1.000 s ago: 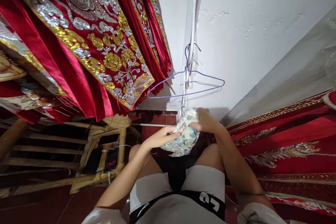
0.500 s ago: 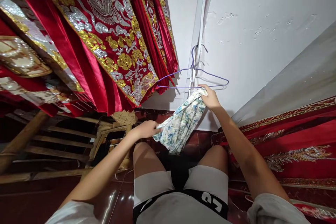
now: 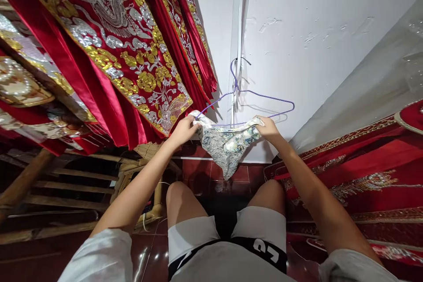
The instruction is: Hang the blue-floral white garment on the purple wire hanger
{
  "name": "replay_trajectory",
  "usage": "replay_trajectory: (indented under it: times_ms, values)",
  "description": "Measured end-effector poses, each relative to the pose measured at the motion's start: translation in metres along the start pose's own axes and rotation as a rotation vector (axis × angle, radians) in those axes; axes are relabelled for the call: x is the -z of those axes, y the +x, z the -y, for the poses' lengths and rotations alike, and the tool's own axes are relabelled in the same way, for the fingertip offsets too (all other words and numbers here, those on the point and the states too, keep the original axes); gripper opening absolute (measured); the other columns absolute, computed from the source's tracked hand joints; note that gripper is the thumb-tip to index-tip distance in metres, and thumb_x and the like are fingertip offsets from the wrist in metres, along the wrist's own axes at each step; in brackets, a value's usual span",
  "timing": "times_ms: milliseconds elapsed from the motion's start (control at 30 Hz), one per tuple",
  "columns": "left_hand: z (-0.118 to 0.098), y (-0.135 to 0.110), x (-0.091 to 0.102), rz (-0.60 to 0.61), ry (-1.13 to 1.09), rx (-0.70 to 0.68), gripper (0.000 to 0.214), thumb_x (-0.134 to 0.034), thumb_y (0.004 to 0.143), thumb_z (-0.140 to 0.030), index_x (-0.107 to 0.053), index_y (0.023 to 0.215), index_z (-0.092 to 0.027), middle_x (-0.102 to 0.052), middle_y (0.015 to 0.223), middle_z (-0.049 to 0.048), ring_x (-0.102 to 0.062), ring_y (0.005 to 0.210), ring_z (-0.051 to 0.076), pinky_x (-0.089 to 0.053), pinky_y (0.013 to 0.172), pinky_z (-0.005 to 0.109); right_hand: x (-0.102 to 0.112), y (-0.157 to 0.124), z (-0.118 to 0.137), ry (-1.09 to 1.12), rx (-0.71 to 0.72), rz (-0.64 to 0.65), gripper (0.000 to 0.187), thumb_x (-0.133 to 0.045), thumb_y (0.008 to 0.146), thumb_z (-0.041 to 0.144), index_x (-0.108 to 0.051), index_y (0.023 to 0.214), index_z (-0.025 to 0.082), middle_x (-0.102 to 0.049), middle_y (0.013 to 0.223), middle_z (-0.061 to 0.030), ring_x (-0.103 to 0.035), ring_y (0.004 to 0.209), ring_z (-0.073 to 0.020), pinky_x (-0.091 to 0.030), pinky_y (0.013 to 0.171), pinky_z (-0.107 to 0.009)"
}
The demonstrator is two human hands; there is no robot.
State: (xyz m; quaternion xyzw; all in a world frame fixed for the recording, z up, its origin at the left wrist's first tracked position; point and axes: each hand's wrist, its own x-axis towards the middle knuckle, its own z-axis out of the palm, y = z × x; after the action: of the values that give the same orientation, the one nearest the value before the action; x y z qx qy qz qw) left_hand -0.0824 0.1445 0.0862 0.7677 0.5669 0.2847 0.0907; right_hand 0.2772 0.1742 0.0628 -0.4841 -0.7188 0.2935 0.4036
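Note:
A white garment (image 3: pixel 231 145) with a blue-green floral print is stretched between my hands, its lower part hanging to a point; its exact kind I cannot tell. My left hand (image 3: pixel 184 131) pinches its left upper corner, where the cloth lies around the left end of the purple wire hanger (image 3: pixel 267 96). At the right upper corner, my right hand (image 3: pixel 267 128) is closed on the edge. The hanger hangs by its hook against the wall, and its right end sticks out above my right hand, outside the cloth. Part of its bottom bar is hidden behind the fabric.
Red costumes with gold and silver sequins (image 3: pixel 145 66) hang close on the left. Below them stands a bamboo frame (image 3: pixel 76 188). A white wall (image 3: pixel 297 17) rises ahead, with a pale strip running down it. Red embroidered cloth (image 3: pixel 380 154) is at the right.
My left hand has moved up with the garment's left corner, to the hanger's left end. The garment has spread from a slanted bunch into a level top edge.

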Motion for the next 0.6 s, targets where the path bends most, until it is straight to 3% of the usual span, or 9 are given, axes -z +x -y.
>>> replay_trajectory:
  times_ms: [67,133,233,300,367,467,600]
  values:
    - [-0.012,0.009,-0.002,-0.127,-0.071,-0.149,0.015,-0.052,0.090,-0.031,-0.057,0.091,-0.018,-0.065,0.097,0.0097,-0.062,0.092,0.024,-0.049,0.088,0.037,-0.001,-0.006,0.010,0.006,-0.024,0.025,0.011,-0.049,0.067,0.026,-0.058,0.071,0.020,-0.055,0.066,0.0000,-0.049,0.067,-0.0178,-0.036,0.063,-0.030]
    - [-0.023,0.019,-0.001,-0.195,-0.161,-0.243,0.022,-0.050,0.093,-0.027,-0.057,0.111,-0.017,-0.066,0.110,0.0107,-0.063,0.101,0.022,-0.049,0.094,0.036,-0.001,-0.014,0.021,0.006,-0.042,0.059,0.014,-0.050,0.067,0.025,-0.061,0.073,0.019,-0.059,0.067,-0.0006,-0.052,0.068,-0.0184,-0.038,0.064,-0.030]
    - [-0.034,0.033,0.003,-0.217,-0.189,-0.288,0.033,-0.044,0.096,-0.019,-0.054,0.128,-0.017,-0.066,0.118,0.0113,-0.063,0.108,0.022,-0.049,0.098,0.036,0.008,-0.027,0.034,-0.011,-0.040,0.076,0.036,-0.053,0.065,0.021,-0.072,0.096,0.019,-0.069,0.082,-0.0027,-0.059,0.073,-0.0202,-0.044,0.065,-0.031]
    - [-0.036,0.038,0.006,-0.183,-0.147,-0.325,0.034,-0.041,0.094,-0.013,-0.058,0.124,-0.016,-0.067,0.115,0.0115,-0.063,0.110,0.023,-0.048,0.099,0.038,0.023,-0.032,0.037,-0.017,-0.018,-0.040,0.063,-0.057,0.063,0.017,-0.067,0.126,0.021,-0.073,0.095,-0.0045,-0.063,0.077,-0.0216,-0.048,0.068,-0.032]
    - [-0.035,0.040,0.009,-0.158,-0.108,-0.342,0.032,-0.039,0.094,-0.012,-0.062,0.115,-0.016,-0.067,0.110,0.0117,-0.063,0.106,0.024,-0.049,0.097,0.039,0.043,-0.033,0.035,-0.003,-0.006,-0.226,0.079,-0.062,0.065,0.018,-0.055,0.144,0.020,-0.074,0.100,-0.0070,-0.066,0.078,-0.0229,-0.052,0.070,-0.034]
    - [-0.035,0.037,0.014,-0.165,-0.079,-0.327,0.029,-0.037,0.098,-0.017,-0.063,0.110,-0.016,-0.066,0.104,0.0116,-0.062,0.098,0.024,-0.050,0.092,0.039,0.073,-0.030,0.032,0.015,-0.015,-0.348,0.063,-0.071,0.070,0.029,-0.066,0.130,0.014,-0.075,0.093,-0.0100,-0.069,0.082,-0.0262,-0.056,0.072,-0.037]
    - [-0.036,0.030,0.020,-0.302,-0.122,-0.256,0.023,-0.044,0.100,-0.026,-0.063,0.110,-0.019,-0.066,0.103,0.0095,-0.061,0.097,0.023,-0.049,0.090,0.038,0.103,-0.036,0.037,0.104,-0.070,-0.129,0.037,-0.084,0.065,0.041,-0.078,0.091,0.016,-0.077,0.088,-0.0096,-0.070,0.086,-0.0302,-0.057,0.070,-0.038]
